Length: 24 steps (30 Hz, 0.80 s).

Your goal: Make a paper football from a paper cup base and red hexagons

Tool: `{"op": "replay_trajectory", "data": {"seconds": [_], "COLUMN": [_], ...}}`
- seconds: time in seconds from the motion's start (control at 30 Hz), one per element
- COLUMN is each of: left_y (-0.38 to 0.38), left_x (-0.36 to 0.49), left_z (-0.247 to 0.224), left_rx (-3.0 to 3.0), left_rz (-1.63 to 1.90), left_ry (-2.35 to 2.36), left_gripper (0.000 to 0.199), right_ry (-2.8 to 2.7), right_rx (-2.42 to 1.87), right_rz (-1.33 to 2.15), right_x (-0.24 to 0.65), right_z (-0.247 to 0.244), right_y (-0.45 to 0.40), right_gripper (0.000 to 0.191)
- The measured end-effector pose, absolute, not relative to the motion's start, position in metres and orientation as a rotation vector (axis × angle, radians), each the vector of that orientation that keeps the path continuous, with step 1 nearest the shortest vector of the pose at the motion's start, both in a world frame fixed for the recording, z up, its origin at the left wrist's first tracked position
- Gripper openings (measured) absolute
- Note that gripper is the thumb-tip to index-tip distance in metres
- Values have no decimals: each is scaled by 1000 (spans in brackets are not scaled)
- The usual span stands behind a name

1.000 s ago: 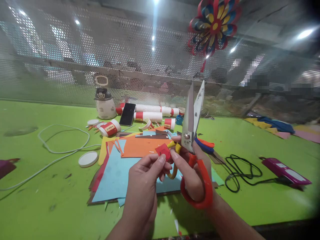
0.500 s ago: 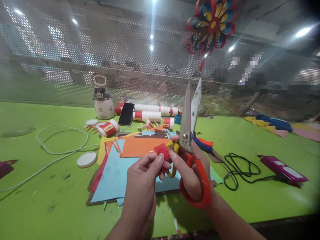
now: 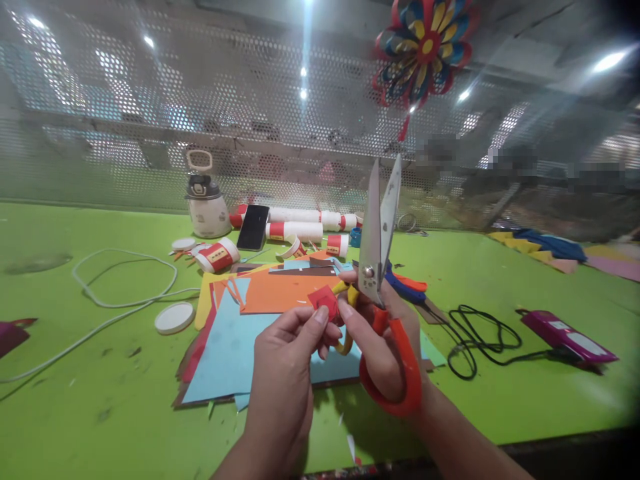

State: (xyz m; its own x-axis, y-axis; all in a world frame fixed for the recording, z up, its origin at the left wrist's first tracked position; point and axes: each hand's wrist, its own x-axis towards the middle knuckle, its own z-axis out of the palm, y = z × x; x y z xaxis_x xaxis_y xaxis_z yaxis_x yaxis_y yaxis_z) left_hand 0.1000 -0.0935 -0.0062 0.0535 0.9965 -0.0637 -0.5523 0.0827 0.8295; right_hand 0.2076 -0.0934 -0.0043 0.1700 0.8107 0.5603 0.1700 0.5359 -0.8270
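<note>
Between thumb and fingers, my left hand (image 3: 293, 353) pinches a small red paper piece (image 3: 323, 300). My right hand (image 3: 383, 333) is wrapped round large scissors (image 3: 373, 267), whose thumb is through the red handle loop; their blades point up, slightly apart. A smaller yellow-handled tool (image 3: 351, 293) is also in my right hand, close to the red paper, its far end partly hidden. Both hands are above a stack of coloured sheets, with a light blue sheet (image 3: 225, 353) and an orange sheet (image 3: 275, 293) on top.
On the green table (image 3: 125, 427) are a white bottle (image 3: 209, 217), a phone (image 3: 253, 227), paper cups (image 3: 219, 256), a white lid (image 3: 175, 319), and a white cable (image 3: 107, 320). To the right lie a black cord (image 3: 475, 343) and a purple device (image 3: 567, 339). A paper flower (image 3: 427, 47) hangs above.
The scissors have tilted very slightly to the left. Both hands keep nearly the same position and grip.
</note>
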Motion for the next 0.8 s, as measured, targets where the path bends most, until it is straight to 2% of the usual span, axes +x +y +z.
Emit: {"op": "replay_trajectory", "data": {"seconds": [0.8], "left_y": [-95], "left_x": [100], "left_z": [-7], "left_rx": [788], "left_rz": [1379], "left_ry": [834], "left_gripper": [16], "right_ry": [-1350], "right_rx": [-873], "right_rz": [707], "right_x": [212], "right_z": [-7], "right_y": [-92], "right_gripper": [23]}}
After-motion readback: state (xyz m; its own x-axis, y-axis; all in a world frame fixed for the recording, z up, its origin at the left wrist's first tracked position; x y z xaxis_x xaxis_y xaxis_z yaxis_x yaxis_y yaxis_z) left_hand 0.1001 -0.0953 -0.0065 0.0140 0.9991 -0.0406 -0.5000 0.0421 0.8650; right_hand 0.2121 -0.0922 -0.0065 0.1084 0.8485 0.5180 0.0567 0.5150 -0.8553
